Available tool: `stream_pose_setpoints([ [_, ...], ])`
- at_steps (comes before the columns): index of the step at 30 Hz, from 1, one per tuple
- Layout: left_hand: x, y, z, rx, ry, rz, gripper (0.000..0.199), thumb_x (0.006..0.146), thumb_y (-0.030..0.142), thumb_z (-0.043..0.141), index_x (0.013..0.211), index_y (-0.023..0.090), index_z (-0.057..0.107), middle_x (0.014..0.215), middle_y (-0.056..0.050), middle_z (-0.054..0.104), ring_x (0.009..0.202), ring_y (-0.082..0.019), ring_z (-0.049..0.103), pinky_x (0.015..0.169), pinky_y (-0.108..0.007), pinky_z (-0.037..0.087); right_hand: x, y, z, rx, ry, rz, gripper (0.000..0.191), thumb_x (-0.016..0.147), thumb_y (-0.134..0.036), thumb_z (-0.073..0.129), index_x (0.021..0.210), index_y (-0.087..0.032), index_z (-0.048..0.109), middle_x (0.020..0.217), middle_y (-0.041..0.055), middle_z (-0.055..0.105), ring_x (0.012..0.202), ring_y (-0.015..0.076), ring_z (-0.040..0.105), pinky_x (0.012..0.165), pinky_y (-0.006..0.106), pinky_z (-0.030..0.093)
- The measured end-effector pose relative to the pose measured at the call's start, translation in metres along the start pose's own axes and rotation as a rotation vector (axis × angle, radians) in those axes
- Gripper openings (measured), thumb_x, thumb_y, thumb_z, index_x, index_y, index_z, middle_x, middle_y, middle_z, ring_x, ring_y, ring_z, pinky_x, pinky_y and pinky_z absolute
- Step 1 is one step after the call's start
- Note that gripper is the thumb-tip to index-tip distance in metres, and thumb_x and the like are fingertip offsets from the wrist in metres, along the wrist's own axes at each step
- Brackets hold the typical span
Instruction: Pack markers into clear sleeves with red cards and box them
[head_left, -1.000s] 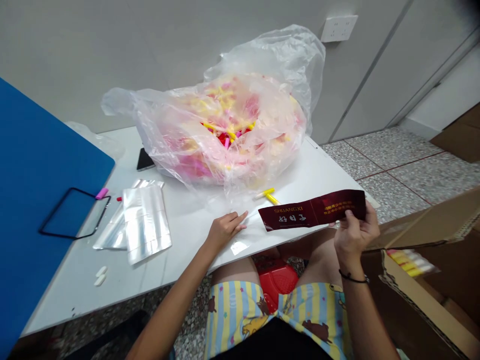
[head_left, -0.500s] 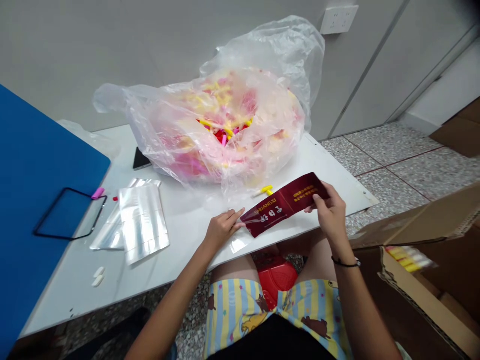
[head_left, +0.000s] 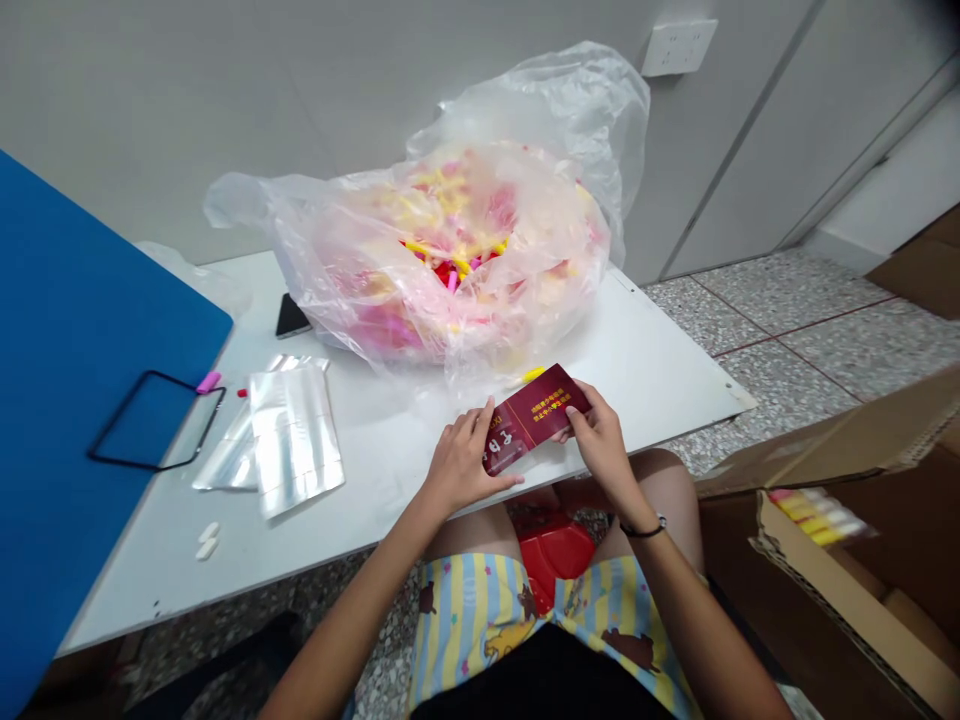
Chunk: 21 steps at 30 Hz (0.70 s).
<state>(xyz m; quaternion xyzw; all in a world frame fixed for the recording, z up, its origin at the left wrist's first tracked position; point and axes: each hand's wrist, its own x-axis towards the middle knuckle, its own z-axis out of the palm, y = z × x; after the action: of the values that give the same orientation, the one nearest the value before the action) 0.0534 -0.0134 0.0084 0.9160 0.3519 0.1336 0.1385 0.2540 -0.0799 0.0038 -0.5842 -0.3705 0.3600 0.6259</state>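
At the table's (head_left: 375, 510) near edge, the left hand (head_left: 459, 462) lies on the left end of a dark red printed strip (head_left: 553, 405), fingers slightly spread; whether they grip cannot be told. The right hand (head_left: 602, 438) pinches the strip's right end, thumb on top. Farther left lie silver pouches (head_left: 298, 440); just beyond the strip, a yellow piece (head_left: 533, 375). Beyond sits a large clear bag (head_left: 420, 310) of colourful pieces, near the wall (head_left: 337, 80).

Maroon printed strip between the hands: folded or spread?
Spread, as far as visible: the maroon strip shows print on both sides of its dividing line; the left hand hides one end.
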Motion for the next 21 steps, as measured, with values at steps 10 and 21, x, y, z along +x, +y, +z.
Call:
stream_pose_setpoints([
  [10, -0.001, 0.019, 0.000, 0.107, 0.024, 0.026, 0.100, 0.072, 0.046, 0.066, 0.147, 0.016, 0.007, 0.120, -0.014, 0.049, 0.107, -0.031, 0.047, 0.089, -0.044, 0.042, -0.015, -0.001, -0.004, -0.240, -0.176, 0.085, 0.036, 0.083, -0.042, 0.046, 0.092, -0.014, 0.068, 0.048, -0.0003, 0.054, 0.047, 0.0181, 0.052, 0.050, 0.029, 0.041],
  [21, -0.004, 0.027, 0.003, 0.131, 0.003, 0.054, 0.112, 0.068, 0.052, 0.068, 0.148, 0.018, -0.003, 0.130, -0.016, 0.044, 0.112, -0.032, 0.045, 0.089, -0.043, 0.039, -0.017, -0.007, -0.004, -0.122, -0.056, 0.045, 0.028, 0.073, -0.033, 0.055, 0.093, -0.015, 0.064, 0.061, -0.0004, 0.059, 0.050, 0.0137, 0.052, 0.051, 0.026, 0.045],
])
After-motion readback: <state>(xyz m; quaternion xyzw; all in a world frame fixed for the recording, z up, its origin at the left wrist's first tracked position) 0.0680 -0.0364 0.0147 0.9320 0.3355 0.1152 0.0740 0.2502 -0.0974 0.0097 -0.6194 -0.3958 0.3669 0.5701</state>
